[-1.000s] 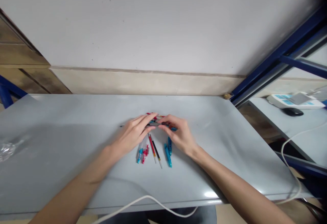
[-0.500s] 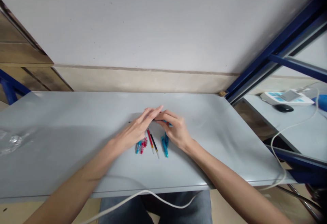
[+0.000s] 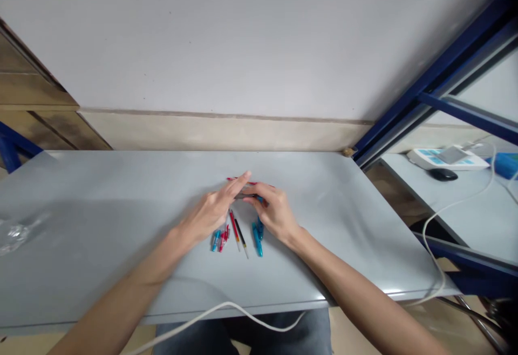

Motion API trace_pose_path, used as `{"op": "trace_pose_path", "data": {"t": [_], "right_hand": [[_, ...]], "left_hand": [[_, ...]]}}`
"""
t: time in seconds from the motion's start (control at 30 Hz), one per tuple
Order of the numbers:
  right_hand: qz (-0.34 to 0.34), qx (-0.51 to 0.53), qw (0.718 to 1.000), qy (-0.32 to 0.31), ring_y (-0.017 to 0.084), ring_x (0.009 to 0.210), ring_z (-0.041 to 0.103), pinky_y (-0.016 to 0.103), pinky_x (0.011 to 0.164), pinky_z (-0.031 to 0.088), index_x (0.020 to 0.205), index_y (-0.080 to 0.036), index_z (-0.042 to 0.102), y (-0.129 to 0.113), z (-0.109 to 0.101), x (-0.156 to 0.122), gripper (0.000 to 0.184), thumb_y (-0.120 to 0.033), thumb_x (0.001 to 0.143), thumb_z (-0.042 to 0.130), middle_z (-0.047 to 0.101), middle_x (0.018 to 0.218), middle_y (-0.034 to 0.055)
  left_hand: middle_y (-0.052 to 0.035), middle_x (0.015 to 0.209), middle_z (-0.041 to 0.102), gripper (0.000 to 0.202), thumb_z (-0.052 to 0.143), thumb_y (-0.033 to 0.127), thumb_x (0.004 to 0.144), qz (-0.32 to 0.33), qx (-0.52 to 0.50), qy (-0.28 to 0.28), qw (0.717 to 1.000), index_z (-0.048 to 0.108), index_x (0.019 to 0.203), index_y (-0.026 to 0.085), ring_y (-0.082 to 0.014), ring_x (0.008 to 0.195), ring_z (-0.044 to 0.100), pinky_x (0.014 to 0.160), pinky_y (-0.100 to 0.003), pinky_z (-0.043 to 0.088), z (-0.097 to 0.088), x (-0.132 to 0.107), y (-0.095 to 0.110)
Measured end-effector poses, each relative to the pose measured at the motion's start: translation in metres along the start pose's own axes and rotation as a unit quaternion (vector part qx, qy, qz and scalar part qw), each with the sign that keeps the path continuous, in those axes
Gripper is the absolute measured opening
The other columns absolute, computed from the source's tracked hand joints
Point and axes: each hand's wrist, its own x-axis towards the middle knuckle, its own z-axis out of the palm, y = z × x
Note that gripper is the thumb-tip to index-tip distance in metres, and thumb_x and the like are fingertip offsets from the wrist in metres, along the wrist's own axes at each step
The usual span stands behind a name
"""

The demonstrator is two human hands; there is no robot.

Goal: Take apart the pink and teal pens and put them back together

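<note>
My left hand (image 3: 212,209) and my right hand (image 3: 272,210) meet at the middle of a grey table (image 3: 121,220), fingertips pinched together on a thin dark pen part (image 3: 245,196) held between them. Below the hands lie loose pen pieces: a red refill (image 3: 234,229), a black refill (image 3: 242,233), blue pen barrels (image 3: 257,233), and red and blue caps (image 3: 219,239). A red pen (image 3: 251,182) lies just behind the fingers. Part of the pile is hidden under my hands.
A white cable (image 3: 226,314) runs along the table's near edge. Crumpled clear plastic (image 3: 14,231) lies at far left. A blue metal frame (image 3: 429,90) stands at right, with a second table holding a white device (image 3: 447,156) and a black mouse (image 3: 443,173).
My hands stay together over the pen pieces, with the fingers shifting slightly. The camera view has drifted a little; the red pen behind the fingers shows again.
</note>
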Motion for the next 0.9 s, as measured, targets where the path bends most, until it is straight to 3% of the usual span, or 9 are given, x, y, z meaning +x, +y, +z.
{"op": "trace_pose_path", "data": {"t": [0.1, 0.27, 0.4, 0.5, 0.6, 0.67, 0.73, 0.8, 0.9], "right_hand": [[-0.008, 0.004, 1.0, -0.002, 0.021, 0.08, 0.066, 0.033, 0.076, 0.049, 0.104, -0.024, 0.074, 0.002, 0.002, -0.001, 0.022, -0.033, 0.102, 0.054, 0.075, 0.097, 0.0068], [0.071, -0.003, 0.997, -0.005, 0.017, 0.058, 0.051, 0.031, 0.061, 0.039, 0.084, -0.023, 0.073, 0.002, 0.003, 0.001, 0.034, -0.047, 0.101, 0.055, 0.063, 0.068, 0.0014], [0.105, 0.04, 0.994, -0.002, 0.016, 0.061, 0.048, 0.03, 0.061, 0.038, 0.081, -0.021, 0.072, -0.001, 0.003, 0.003, 0.038, -0.048, 0.101, 0.054, 0.061, 0.068, 0.0007], [0.125, 0.062, 0.99, 0.006, 0.016, 0.061, 0.049, 0.029, 0.062, 0.039, 0.08, -0.02, 0.071, 0.0, 0.002, 0.004, 0.039, -0.049, 0.1, 0.055, 0.06, 0.066, 0.0005], [0.162, 0.083, 0.983, 0.03, 0.017, 0.064, 0.053, 0.029, 0.063, 0.041, 0.087, -0.019, 0.073, 0.004, -0.001, 0.006, 0.034, -0.049, 0.097, 0.06, 0.064, 0.069, 0.0014], [0.178, 0.102, 0.978, 0.049, 0.017, 0.067, 0.056, 0.028, 0.064, 0.043, 0.091, -0.018, 0.074, 0.006, -0.002, 0.007, 0.031, -0.048, 0.095, 0.064, 0.067, 0.075, 0.0027], [0.184, 0.117, 0.974, 0.058, 0.017, 0.069, 0.057, 0.028, 0.065, 0.044, 0.092, -0.018, 0.073, 0.008, -0.003, 0.008, 0.031, -0.047, 0.094, 0.065, 0.068, 0.078, 0.0032], [0.185, 0.118, 0.974, 0.053, 0.016, 0.067, 0.055, 0.027, 0.062, 0.042, 0.09, -0.018, 0.072, 0.007, -0.004, 0.008, 0.033, -0.049, 0.094, 0.064, 0.066, 0.075, 0.0019], [0.19, 0.098, 0.976, 0.036, 0.013, 0.057, 0.045, 0.027, 0.055, 0.034, 0.072, -0.018, 0.065, 0.005, -0.004, 0.007, 0.045, -0.054, 0.098, 0.057, 0.052, 0.061, -0.0018]], "left_hand": [[-0.0082, 0.163, 0.039, 0.089, 0.04, -0.007, 0.091, -0.006, 0.016, 0.006, 1.0, 0.012, 0.163, 0.037, -0.0201, 0.134, 0.059, 0.104, -0.038, 0.058, 0.006, -0.002, -0.002], [-0.0115, 0.16, 0.043, 0.08, 0.04, -0.005, 0.095, 0.035, 0.046, 0.047, 0.997, 0.016, 0.163, 0.032, -0.0208, 0.132, 0.061, 0.105, -0.038, 0.058, 0.005, -0.003, -0.002], [-0.0108, 0.163, 0.038, 0.078, 0.04, -0.004, 0.096, 0.049, 0.071, 0.01, 0.996, 0.02, 0.163, 0.031, -0.0219, 0.139, 0.054, 0.109, -0.039, 0.056, -0.005, 0.002, 0.004], [-0.0124, 0.165, 0.036, 0.074, 0.048, 0.005, 0.099, 0.069, 0.106, 0.012, 0.992, 0.02, 0.163, 0.03, -0.0258, 0.146, 0.046, 0.116, -0.047, 0.048, -0.012, 0.007, 0.006], [-0.0144, 0.161, 0.042, 0.069, 0.057, 0.022, 0.1, 0.023, 0.162, 0.043, 0.986, 0.026, 0.161, 0.025, -0.0302, 0.15, 0.038, 0.123, -0.058, 0.033, -0.017, 0.01, -0.001], [-0.0133, 0.158, 0.046, 0.049, 0.056, 0.026, 0.101, -0.012, 0.179, 0.053, 0.982, 0.047, 0.149, 0.024, -0.0316, 0.15, 0.037, 0.123, -0.06, 0.031, -0.02, 0.01, -0.007], [-0.0115, 0.155, 0.05, 0.024, 0.053, 0.024, 0.102, -0.021, 0.166, 0.054, 0.984, 0.066, 0.122, 0.022, -0.032, 0.149, 0.038, 0.12, -0.059, 0.033, -0.021, 0.01, -0.012], [-0.0108, 0.148, 0.057, 0.016, 0.054, 0.021, 0.101, -0.021, 0.132, 0.062, 0.989, 0.069, 0.103, 0.02, -0.0314, 0.145, 0.043, 0.116, -0.056, 0.038, -0.02, 0.008, -0.015], [-0.0093, 0.119, 0.07, 0.014, 0.053, 0.018, 0.101, -0.033, 0.071, 0.069, 0.995, 0.066, 0.1, 0.02, -0.0253, 0.117, 0.062, 0.099, -0.045, 0.049, -0.016, 0.005, -0.014]]}}
